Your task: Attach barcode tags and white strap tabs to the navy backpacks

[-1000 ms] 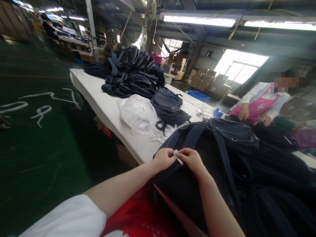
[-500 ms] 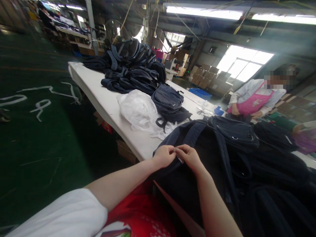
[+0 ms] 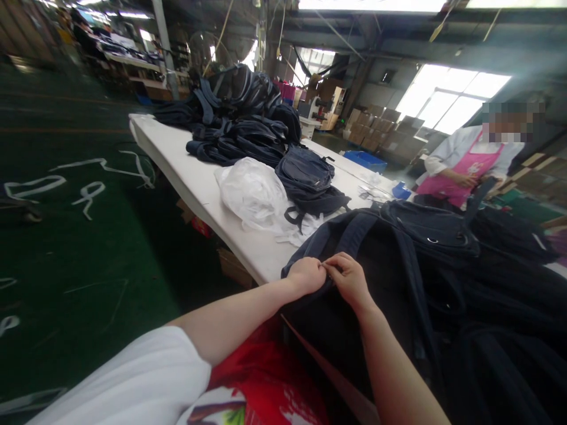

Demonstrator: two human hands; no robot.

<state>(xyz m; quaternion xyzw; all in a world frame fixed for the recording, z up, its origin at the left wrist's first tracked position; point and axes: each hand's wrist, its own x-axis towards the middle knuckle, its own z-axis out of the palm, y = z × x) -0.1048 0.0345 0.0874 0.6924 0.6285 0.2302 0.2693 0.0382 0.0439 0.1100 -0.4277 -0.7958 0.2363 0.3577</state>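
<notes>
Over the near edge of a dark navy backpack (image 3: 385, 277), my left hand (image 3: 307, 275) and my right hand (image 3: 348, 277) meet with fingertips touching. Both are closed in a pinch. Whatever lies between the fingers is too small to make out. The backpack lies in front of me with its straps upward. Just beyond my hands are white scraps (image 3: 301, 231) and a white plastic bag (image 3: 253, 192) on the white table (image 3: 177, 177). A smaller-looking navy backpack (image 3: 305, 171) rests beside the plastic bag.
A heap of navy backpacks (image 3: 239, 112) covers the table's far end. More dark backpacks (image 3: 500, 295) lie at the right. Across the table stands a person in a pink apron (image 3: 469, 174). Blue bin (image 3: 365, 160) and stacked cartons (image 3: 372, 127) are behind.
The view has shifted slightly. A white piece seen below my right fingers earlier no longer shows. The person opposite has raised their hands and now holds a dark strap.
</notes>
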